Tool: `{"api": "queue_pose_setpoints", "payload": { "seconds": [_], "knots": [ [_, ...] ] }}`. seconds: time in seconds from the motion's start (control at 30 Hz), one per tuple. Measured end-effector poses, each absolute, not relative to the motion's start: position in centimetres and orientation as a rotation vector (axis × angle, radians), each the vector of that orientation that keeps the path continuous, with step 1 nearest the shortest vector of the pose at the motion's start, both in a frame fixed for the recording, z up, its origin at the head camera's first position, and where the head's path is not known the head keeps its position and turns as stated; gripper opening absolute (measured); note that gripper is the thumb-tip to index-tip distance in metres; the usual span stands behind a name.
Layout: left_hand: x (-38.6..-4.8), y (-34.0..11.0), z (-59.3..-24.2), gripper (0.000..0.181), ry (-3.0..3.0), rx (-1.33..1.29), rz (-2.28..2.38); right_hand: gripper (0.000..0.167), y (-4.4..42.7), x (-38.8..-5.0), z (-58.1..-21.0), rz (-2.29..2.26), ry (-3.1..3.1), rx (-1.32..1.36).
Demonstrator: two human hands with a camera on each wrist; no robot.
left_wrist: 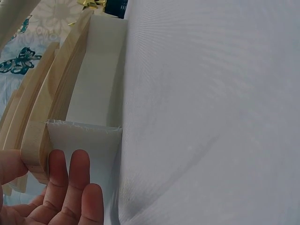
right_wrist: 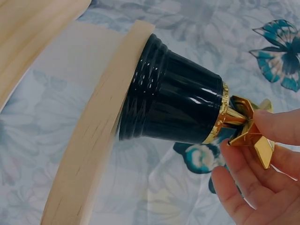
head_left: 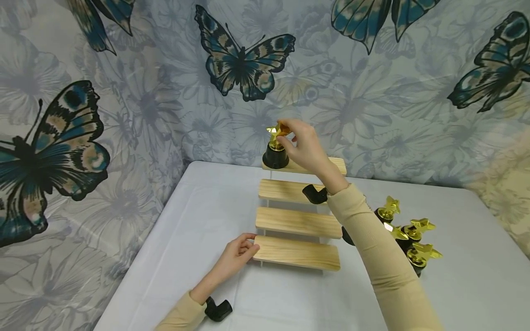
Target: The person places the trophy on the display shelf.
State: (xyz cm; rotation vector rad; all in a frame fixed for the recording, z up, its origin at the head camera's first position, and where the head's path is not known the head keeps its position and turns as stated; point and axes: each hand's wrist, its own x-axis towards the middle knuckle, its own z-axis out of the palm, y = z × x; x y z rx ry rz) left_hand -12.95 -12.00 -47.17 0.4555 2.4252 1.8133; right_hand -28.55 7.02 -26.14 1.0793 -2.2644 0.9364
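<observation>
Right-hand grip point(head_left: 304, 145): clamping star trophy point(head_left: 275, 157), base touching top tier point(head_left: 337, 165). Left-hand grip point(head_left: 234, 253): pinching end of bottom tier point(head_left: 298, 253). Apparently remaining: at least four trophies point(head_left: 417, 257) sitting on counter point(head_left: 472, 220).

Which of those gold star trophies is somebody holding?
The trophy at the left end of the top wooden shelf: the right hand pinches its star, while the other visible trophies are on the table.
</observation>
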Motion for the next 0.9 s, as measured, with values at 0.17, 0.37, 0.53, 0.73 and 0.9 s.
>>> {"api": "queue_pose_setpoints", "payload": {
  "seconds": [0.17,0.37,0.53,0.73,0.9],
  "knots": [
    [-13.0,-12.0,-47.2,0.041,2.424,0.481,1.817,0.033,7.1,-28.9,-26.3,0.945,-2.272,1.070],
    [-12.9,-11.9,-47.2,0.041,2.418,0.451,1.811,0.033,7.0,-29.2,-26.3,0.954,-2.291,1.068],
    [-12.9,-11.8,-47.1,0.040,2.415,0.401,1.807,0.034,7.0,-29.2,-26.3,0.954,-2.305,1.068],
    [-12.5,-11.6,-45.8,0.035,2.417,0.383,1.795,0.034,7.0,-29.3,-26.4,0.955,-2.314,1.059],
    [-11.8,-11.4,-43.7,0.034,2.404,0.398,1.796,0.037,7.0,-29.3,-26.5,0.966,-2.310,1.056]
  ]
}}
